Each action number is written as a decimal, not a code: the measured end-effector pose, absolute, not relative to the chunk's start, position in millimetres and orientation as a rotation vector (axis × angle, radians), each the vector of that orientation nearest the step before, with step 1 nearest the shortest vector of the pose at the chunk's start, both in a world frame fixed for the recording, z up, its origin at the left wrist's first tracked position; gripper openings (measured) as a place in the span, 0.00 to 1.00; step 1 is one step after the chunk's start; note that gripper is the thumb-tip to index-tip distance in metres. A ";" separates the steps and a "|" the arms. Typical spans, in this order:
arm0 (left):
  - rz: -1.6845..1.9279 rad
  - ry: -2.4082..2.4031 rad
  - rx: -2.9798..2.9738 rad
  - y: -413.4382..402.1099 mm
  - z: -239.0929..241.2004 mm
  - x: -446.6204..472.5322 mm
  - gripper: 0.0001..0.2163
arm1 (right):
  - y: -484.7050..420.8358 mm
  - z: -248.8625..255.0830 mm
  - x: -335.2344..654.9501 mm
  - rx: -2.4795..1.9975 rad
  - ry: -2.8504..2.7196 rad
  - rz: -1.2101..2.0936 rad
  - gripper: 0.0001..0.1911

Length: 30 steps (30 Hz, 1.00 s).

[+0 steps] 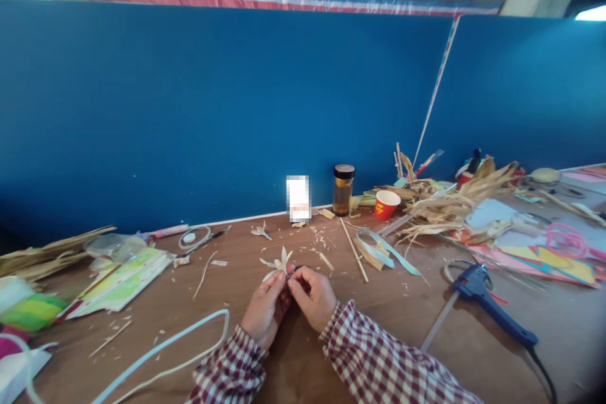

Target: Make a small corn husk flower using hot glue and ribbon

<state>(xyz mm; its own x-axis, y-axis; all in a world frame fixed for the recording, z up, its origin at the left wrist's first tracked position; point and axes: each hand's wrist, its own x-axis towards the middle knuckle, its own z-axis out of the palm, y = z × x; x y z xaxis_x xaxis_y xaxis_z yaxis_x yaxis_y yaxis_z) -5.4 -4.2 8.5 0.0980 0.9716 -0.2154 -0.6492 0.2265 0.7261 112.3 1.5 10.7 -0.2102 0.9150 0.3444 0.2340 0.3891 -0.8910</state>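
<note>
Pinched between the thumb and fingers of my left hand (266, 309) is a pale husk flower (283, 260) with pointed petals spread outward. My right hand (313, 295) meets the left just below the petals, thumb and forefinger pressed together near the flower's base. What the right fingertips hold is too small and hidden to make out. Both hands are close together over the brown table (288, 379). A second, smaller husk flower (261, 231) lies on the table beyond my left hand.
Right of my hands lies a blue glue gun (495, 306) with its cord. Behind stand a red paper cup (387, 204), a dark-lidded jar (343, 190) and a heap of dried husks (464, 196). A pale blue cable (161, 346) loops at left. A blue partition (227, 107) closes off the back.
</note>
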 end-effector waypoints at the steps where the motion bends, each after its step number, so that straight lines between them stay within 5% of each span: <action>1: 1.284 0.768 0.519 -4.0 8.4 -5.4 0.12 | 1.8 10.5 112.4 -1.026 -1.688 0.874 0.11; 21: 1.393 0.851 0.518 -1.2 13.3 -7.0 0.12 | 3.2 10.0 114.0 -1.049 -1.747 0.798 0.12; 30: 1.415 0.844 0.536 2.9 9.4 -14.8 0.12 | -16.0 29.6 118.9 -1.036 -1.873 0.679 0.20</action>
<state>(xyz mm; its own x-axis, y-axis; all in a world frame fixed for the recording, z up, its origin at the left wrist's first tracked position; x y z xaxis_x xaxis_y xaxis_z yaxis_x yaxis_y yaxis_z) -14.8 2.9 9.4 -0.0500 0.9810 -0.1874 -0.6313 0.1144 0.7670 118.9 -16.0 29.6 -0.2787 0.8613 0.4248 0.3887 0.5056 -0.7702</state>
